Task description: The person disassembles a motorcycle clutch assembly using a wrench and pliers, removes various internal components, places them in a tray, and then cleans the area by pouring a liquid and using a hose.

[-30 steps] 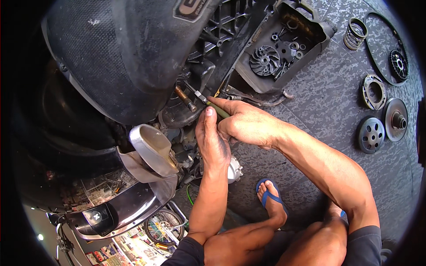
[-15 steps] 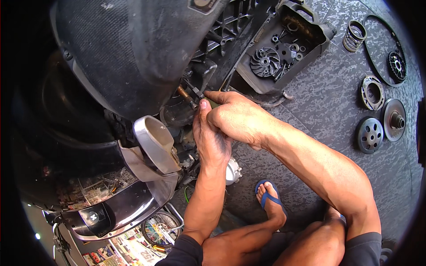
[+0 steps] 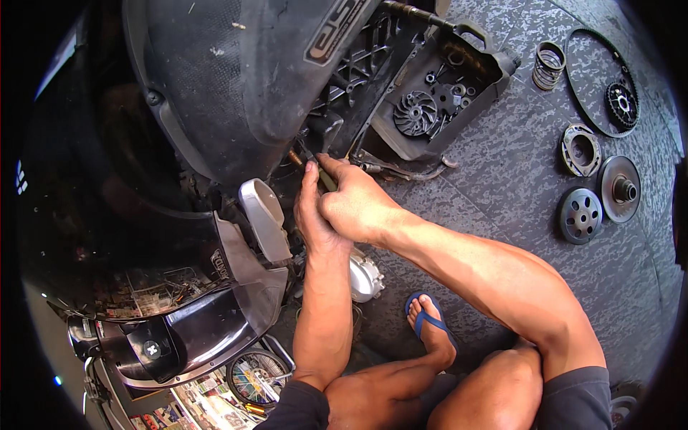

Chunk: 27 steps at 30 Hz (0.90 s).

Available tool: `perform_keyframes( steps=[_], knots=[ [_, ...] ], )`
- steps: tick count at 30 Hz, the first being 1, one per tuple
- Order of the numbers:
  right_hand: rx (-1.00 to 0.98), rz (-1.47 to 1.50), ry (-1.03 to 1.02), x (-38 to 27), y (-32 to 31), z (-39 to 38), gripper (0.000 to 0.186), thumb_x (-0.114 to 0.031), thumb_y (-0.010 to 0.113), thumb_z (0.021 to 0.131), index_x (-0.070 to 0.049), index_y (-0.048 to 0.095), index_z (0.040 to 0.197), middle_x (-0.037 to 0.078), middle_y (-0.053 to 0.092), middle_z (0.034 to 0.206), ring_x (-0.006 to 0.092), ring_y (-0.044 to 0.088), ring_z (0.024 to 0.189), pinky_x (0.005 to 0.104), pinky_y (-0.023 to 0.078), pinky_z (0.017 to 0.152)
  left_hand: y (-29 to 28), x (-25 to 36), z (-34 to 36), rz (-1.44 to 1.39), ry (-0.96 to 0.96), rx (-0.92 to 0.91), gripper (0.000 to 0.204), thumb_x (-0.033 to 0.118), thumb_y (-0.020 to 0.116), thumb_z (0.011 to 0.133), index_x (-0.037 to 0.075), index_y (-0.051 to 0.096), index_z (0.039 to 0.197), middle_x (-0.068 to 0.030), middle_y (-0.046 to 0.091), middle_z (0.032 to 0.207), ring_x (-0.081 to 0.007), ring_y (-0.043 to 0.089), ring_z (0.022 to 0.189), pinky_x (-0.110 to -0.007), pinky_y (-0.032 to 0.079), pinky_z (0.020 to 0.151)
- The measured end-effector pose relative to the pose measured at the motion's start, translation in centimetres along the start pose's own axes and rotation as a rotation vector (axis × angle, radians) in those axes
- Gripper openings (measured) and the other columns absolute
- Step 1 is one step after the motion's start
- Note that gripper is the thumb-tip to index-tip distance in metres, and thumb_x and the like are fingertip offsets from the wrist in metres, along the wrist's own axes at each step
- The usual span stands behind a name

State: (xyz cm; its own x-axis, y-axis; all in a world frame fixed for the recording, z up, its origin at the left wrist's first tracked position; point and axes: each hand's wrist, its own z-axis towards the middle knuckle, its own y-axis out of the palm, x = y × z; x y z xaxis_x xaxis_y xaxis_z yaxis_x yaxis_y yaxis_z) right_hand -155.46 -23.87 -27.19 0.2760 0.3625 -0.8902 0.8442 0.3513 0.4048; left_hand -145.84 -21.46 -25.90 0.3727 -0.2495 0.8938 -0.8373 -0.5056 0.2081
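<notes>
Two hands together: right hand [image 3: 362,204] wrapped round the green-handled tool [image 3: 327,180], left hand [image 3: 314,215] pressed against it at 8 o'clock, its own grip hidden, can't tell. Tool points to 11 o'clock, beside the copper-coloured rod [image 3: 294,157]. Vs 1 s ago: hands sit further toward 12, now covering the rod's lower end. Finned disc [image 3: 416,113] still in black tray [image 3: 481,99], 2 o'clock of hands

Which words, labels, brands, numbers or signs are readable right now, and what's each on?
I'll locate the markings without copying wording.
Black textured cover: long badge with pale lettering.
Grey trim: lettering, too small to read surely.
Glossy dark panel: small white emblem.
Packages lower left: print too small to read.
</notes>
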Motion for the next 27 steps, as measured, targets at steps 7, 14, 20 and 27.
perform_keyframes(
  steps=[7, 14, 20, 27],
  knots=[
    [-0.332, 0.410, 0.286, -2.0, -3.9, -0.9, 0.089, -0.002, 0.054, 0.072, 0.002, 0.026, 0.156, 0.006, 0.056, 0.080, 0.0138, 0.049, 0.059, 0.0272, 0.040, 0.051, -0.5, -0.2, 0.3, 0.024, -0.019, 0.007, 0.040, 0.038, 0.060, 0.097, 0.000, 0.060, 0.110, -0.0100, 0.066, 0.095, -0.0209, 0.067, 0.086, -0.034, 0.056, 0.074],
    [-0.360, 0.414, 0.377, -1.3, -4.2, -0.7, 0.094, -0.002, 0.055, 0.070, 0.000, 0.023, 0.158, 0.011, 0.059, 0.090, 0.0148, 0.055, 0.069, 0.0279, 0.044, 0.058, -0.3, -0.6, 0.2, 0.153, 0.045, 0.120, 0.042, 0.037, 0.061, 0.098, -0.004, 0.061, 0.106, -0.0127, 0.065, 0.092, -0.0206, 0.067, 0.083, -0.033, 0.056, 0.071],
    [-0.342, 0.445, 0.328, -0.6, -4.0, -0.4, 0.092, -0.001, 0.055, 0.071, 0.002, 0.023, 0.157, 0.011, 0.060, 0.095, 0.0144, 0.055, 0.074, 0.0282, 0.045, 0.060, 0.2, -0.6, 0.2, 0.209, 0.111, 0.086, 0.040, 0.030, 0.062, 0.098, -0.008, 0.061, 0.113, -0.0194, 0.068, 0.106, -0.0239, 0.068, 0.091, -0.034, 0.057, 0.079],
    [-0.355, 0.492, 0.338, -0.7, -4.1, -0.2, 0.089, -0.002, 0.054, 0.074, 0.002, 0.022, 0.157, 0.008, 0.057, 0.090, 0.0129, 0.052, 0.074, 0.0275, 0.043, 0.061, 0.6, -0.2, 0.4, 0.162, 0.098, 0.156, 0.035, 0.027, 0.065, 0.097, -0.006, 0.062, 0.109, -0.0167, 0.067, 0.101, -0.0234, 0.068, 0.089, -0.034, 0.056, 0.077]
  ],
)
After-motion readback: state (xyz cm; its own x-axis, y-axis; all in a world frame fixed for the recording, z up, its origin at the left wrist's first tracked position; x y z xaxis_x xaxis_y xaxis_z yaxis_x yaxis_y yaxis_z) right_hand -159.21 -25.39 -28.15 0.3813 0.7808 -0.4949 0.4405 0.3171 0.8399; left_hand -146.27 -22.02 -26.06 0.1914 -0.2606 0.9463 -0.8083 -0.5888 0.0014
